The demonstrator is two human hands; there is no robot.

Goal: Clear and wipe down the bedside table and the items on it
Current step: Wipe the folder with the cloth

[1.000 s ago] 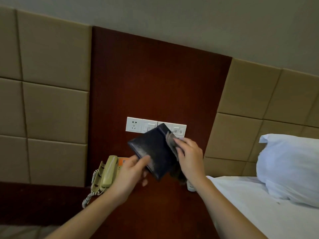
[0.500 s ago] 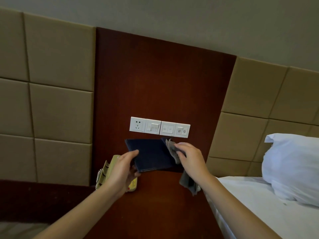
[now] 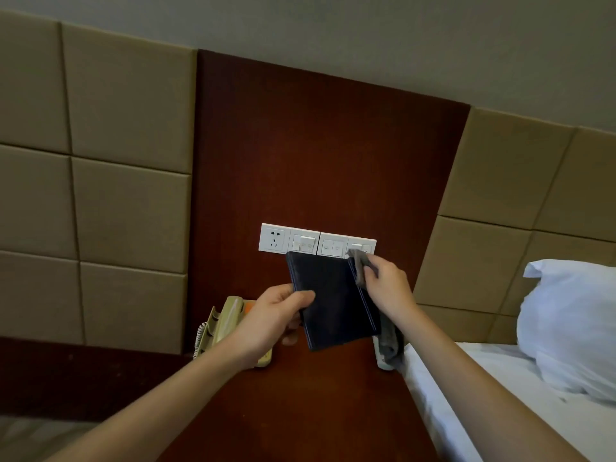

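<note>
Folder [image 3: 333, 298] rotated from flat to upright above table [image 3: 300, 411]. Our left hand [image 3: 275, 316] pinched its left edge; our right hand [image 3: 388, 290], clutching cloth [image 3: 358, 265], met upper right edge. Long axis ran near-vertical.

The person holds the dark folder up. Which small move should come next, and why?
Probably slide the grey cloth down the right edge of the dark folder: the right hand holds the cloth at the top right corner, while the left hand grips the folder's left side.
</note>
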